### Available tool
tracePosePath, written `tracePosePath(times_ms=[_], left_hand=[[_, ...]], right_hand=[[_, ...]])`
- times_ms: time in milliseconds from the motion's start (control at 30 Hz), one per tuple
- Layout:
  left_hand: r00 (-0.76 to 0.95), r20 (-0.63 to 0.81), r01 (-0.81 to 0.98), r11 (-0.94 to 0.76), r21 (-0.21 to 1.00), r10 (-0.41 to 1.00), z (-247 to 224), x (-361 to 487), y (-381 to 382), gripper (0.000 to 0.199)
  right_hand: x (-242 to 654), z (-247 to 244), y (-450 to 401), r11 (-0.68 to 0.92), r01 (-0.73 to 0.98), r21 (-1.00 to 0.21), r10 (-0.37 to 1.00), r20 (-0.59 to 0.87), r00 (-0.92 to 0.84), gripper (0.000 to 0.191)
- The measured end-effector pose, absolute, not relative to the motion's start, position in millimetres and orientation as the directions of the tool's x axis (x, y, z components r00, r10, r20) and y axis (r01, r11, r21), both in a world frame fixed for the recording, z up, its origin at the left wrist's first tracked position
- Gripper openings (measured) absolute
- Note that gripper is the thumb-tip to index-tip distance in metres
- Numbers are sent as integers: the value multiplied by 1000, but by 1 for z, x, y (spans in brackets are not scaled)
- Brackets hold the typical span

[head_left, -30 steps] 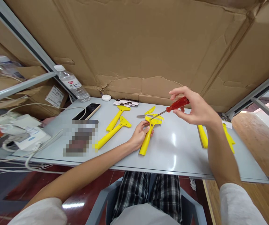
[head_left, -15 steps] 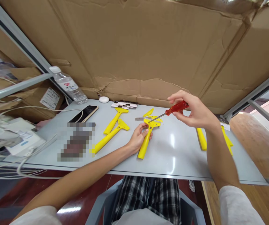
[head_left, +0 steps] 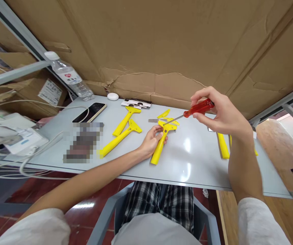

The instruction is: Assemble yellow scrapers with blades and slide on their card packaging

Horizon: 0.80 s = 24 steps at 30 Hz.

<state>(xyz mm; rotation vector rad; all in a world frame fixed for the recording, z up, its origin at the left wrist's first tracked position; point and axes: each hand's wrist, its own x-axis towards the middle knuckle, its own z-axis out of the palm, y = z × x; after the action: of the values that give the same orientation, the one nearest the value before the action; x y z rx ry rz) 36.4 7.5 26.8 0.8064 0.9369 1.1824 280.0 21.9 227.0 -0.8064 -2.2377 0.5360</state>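
My left hand [head_left: 153, 140] is closed around the neck of a yellow scraper [head_left: 158, 151], just under its wide head, with the handle slanting toward me. Between the fingers and thumb of my right hand [head_left: 216, 110] is the red handle of a screwdriver [head_left: 199, 108]. Its thin shaft points down and left, and the tip meets the scraper's head; whether it sits in a screw is too small to tell. Beyond the head lie a flat metal blade [head_left: 152, 120] and a loose yellow plate [head_left: 164, 113]. Another yellow piece lies partly behind the shaft.
Two more yellow scrapers, an upper one [head_left: 123, 122] and a lower one [head_left: 118, 139], lie left. Others, including one handle [head_left: 223, 146], lie beside my right forearm. Further left are a phone [head_left: 90, 113], a bottle [head_left: 71, 76], a power strip [head_left: 25, 143] and cables. Cardboard [head_left: 149, 51] walls the back.
The view has tilted and shifted slightly, so the table appears higher. Both hands keep their holds, and the screwdriver tip stays at the scraper's head.
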Motion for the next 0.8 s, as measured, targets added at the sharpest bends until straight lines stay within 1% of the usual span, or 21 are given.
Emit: tracePosePath(times_ms=[67,200,333,467,600,667,733,800], left_hand=[[111,-165,-387,196,901,980,28,36,7,39],[109,-159,-383,189,904,981,28,36,6,38],[117,-148,-376,181,909,982,27,35,6,40],[120,-136,-370,171,913,983,25,35,6,40],[109,-144,-360,174,917,984,24,35,6,41],[107,-139,-364,169,916,984,23,35,6,41],[106,-132,-367,162,916,986,23,35,6,41],[99,-131,-364,159,918,986,23,35,5,41]], right_hand=[[281,227,23,734,393,-553,668,485,-565,31],[279,227,27,773,425,-471,634,543,-551,25],[276,227,27,768,488,-415,638,562,-527,27],[275,227,24,754,504,-421,651,581,-489,26],[276,226,22,747,453,-486,664,547,-509,31],[275,226,23,741,448,-500,672,541,-506,33],[274,225,23,727,486,-486,686,548,-479,29],[271,224,22,701,535,-471,709,545,-448,20]])
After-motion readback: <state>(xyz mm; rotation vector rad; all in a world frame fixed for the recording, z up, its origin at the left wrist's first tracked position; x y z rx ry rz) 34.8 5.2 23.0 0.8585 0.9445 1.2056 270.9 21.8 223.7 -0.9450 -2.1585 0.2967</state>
